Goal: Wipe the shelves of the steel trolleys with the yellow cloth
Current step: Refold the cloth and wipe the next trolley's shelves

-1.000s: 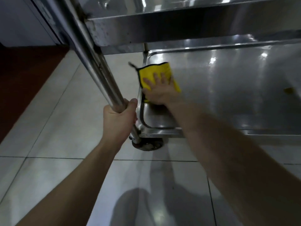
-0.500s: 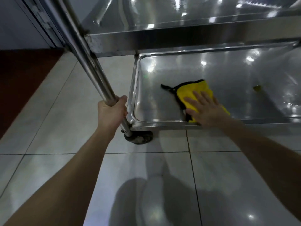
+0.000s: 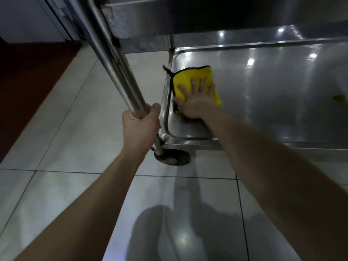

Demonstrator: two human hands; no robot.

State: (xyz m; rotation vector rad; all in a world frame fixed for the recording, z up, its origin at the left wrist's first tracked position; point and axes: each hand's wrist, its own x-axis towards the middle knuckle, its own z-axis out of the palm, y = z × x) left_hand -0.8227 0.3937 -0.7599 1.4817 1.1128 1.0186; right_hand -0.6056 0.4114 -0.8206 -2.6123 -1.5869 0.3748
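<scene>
Hands: two, both bare, reaching in from the lower edge of the view.
Cloths: one yellow cloth [image 3: 190, 78] with a dark edge and a dark loop at its corner.
Trolleys: one steel trolley, with two shelves in view, the bottom shelf [image 3: 263, 113] and the upper shelf [image 3: 207, 17] above it.
Wheels: one wheel [image 3: 172, 157], under the near left corner of the bottom shelf.
Posts: one thick post [image 3: 111, 59] ran from 11 o'clock down toward the wheel.
Left hand [image 3: 140, 122]: curled tight round the post, thumb on top, at 8 o'clock from the right hand.
Right hand [image 3: 197, 102]: flat, fingers spread wide and straight, pressing down on the cloth.
Cloth and hand: the cloth lay under the palm and fingers and showed beyond them toward 11 and 12 o'clock.
Cloth's place: on the bottom shelf, against its left rim, with the loop hanging over the rim.
Speck: one small yellowish speck [image 3: 339, 97] lay on the same shelf, well apart at 3 o'clock from the cloth.
Floor: pale tiles [image 3: 75, 129], with one dark red strip [image 3: 28, 76] at 9 o'clock.
Change: half a second before, the cloth and right hand were by the front rim, further from the left rim; they had since slid to the left rim and further back. The left hand kept its grip on the post.
</scene>
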